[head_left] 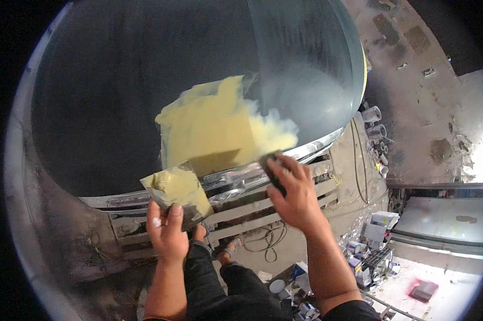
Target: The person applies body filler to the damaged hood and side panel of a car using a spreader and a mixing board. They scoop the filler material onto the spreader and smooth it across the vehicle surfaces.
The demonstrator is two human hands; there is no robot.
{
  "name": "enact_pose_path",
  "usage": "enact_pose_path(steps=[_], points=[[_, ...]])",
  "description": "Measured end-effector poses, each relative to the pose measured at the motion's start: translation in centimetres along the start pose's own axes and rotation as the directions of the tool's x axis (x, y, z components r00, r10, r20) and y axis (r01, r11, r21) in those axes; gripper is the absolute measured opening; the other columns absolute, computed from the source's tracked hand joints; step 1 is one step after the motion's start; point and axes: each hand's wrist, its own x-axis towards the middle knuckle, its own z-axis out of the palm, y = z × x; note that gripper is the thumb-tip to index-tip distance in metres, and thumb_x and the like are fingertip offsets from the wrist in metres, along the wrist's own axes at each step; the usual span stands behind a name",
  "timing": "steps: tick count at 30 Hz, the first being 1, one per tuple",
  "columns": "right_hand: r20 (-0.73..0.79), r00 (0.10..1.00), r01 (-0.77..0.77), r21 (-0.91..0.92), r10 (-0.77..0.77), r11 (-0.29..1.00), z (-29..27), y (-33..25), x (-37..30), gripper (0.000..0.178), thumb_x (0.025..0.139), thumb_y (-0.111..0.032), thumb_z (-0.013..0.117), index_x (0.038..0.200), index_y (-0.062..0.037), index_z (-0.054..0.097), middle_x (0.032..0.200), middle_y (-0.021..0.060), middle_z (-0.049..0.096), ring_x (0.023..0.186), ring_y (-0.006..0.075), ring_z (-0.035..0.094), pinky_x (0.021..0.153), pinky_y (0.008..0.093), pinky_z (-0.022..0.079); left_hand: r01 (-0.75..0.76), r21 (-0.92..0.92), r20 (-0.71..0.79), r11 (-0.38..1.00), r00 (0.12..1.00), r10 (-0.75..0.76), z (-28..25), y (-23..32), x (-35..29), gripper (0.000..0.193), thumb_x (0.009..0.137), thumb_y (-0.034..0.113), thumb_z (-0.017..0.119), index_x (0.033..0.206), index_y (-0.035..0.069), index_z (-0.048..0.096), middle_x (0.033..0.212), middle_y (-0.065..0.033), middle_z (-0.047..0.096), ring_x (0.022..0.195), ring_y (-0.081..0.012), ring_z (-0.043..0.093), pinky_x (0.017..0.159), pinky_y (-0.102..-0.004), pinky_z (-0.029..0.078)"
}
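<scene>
Left hand [168, 232] pinches a putty-smeared board [190, 192] by the front edge of the car hood [118, 96]; right hand [296, 195] pinches a dark spreader [271, 171] there, partly finger-hidden; the hood's far end escapes my view.

Looks steeply down from the person's head, facing forward over the dark curved panel [145, 80], fairly near the left hand [168, 235] and right hand [296, 195], farther from the floor [413, 128], sweeping wide in a fisheye circle
</scene>
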Motion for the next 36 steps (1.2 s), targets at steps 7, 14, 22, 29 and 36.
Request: enact_pose_path(steps=[7, 14, 22, 29, 36], points=[[0.002, 0.999, -0.035, -0.299, 0.037, 0.954, -1.4, -1.0, 11.1, 0.047, 0.079, -0.017, 0.048, 0.126, -0.0173, 0.052, 0.130, 0.0075, 0.048, 0.112, 0.0392, 0.044, 0.089, 0.0565, 0.038, 0.281, -0.147, -0.006, 0.948, 0.958, -0.285, -3.7, -1.0, -0.9, 0.039, 0.090, 0.007, 0.058, 0.126, 0.000, 0.046, 0.119, -0.0080, 0.056, 0.105, -0.0174, 0.054, 0.093, -0.0350, 0.040], [0.056, 0.998, 0.033, -0.434, -0.010, 0.900, -0.9, -3.3, 16.3, 0.047, 0.079, -0.018, 0.049, 0.126, -0.0195, 0.053, 0.129, 0.0059, 0.049, 0.110, 0.0389, 0.046, 0.086, 0.0570, 0.040, 0.306, -0.104, 0.004, 0.946, 0.952, -0.307, -5.8, -4.3, -2.3, 0.033, 0.088, 0.009, 0.062, 0.120, 0.003, 0.053, 0.114, -0.0069, 0.060, 0.105, -0.0194, 0.056, 0.091, -0.0384, 0.043], [0.155, 0.985, -0.001, -0.424, 0.074, 0.906, -2.0, -3.5, 15.7, 0.049, 0.079, -0.019, 0.050, 0.128, -0.0208, 0.052, 0.132, 0.0043, 0.048, 0.115, 0.0395, 0.044, 0.091, 0.0579, 0.038, 0.287, -0.133, 0.009, 0.949, 0.957, -0.289, -6.0, -3.6, -1.9, 0.033, 0.087, 0.008, 0.064, 0.118, 0.003, 0.055, 0.113, -0.0073, 0.061, 0.105, -0.0193, 0.056, 0.091, -0.0373, 0.044], [0.170, 0.983, 0.018, -0.452, 0.067, 0.892, -1.8, -4.1, 18.0, 0.046, 0.081, -0.021, 0.049, 0.127, -0.0205, 0.052, 0.132, 0.0074, 0.048, 0.117, 0.0406, 0.044, 0.093, 0.0597, 0.037, 0.272, -0.140, 0.053, 0.952, 0.962, -0.267, -5.6, -3.6, -1.2, 0.033, 0.088, 0.007, 0.063, 0.119, 0.002, 0.053, 0.115, -0.0071, 0.060, 0.105, -0.0196, 0.057, 0.092, -0.0364, 0.043], [0.167, 0.986, 0.095, -0.479, -0.016, 0.873, -0.5, -3.3, 14.9, 0.047, 0.079, -0.018, 0.051, 0.126, -0.0174, 0.053, 0.126, 0.0066, 0.050, 0.109, 0.0395, 0.047, 0.086, 0.0577, 0.041, 0.282, -0.085, 0.086, 0.956, 0.958, -0.275, -5.0, -4.0, -1.1, 0.033, 0.088, 0.006, 0.061, 0.120, 0.002, 0.053, 0.114, -0.0065, 0.060, 0.106, -0.0195, 0.056, 0.093, -0.0364, 0.043]])
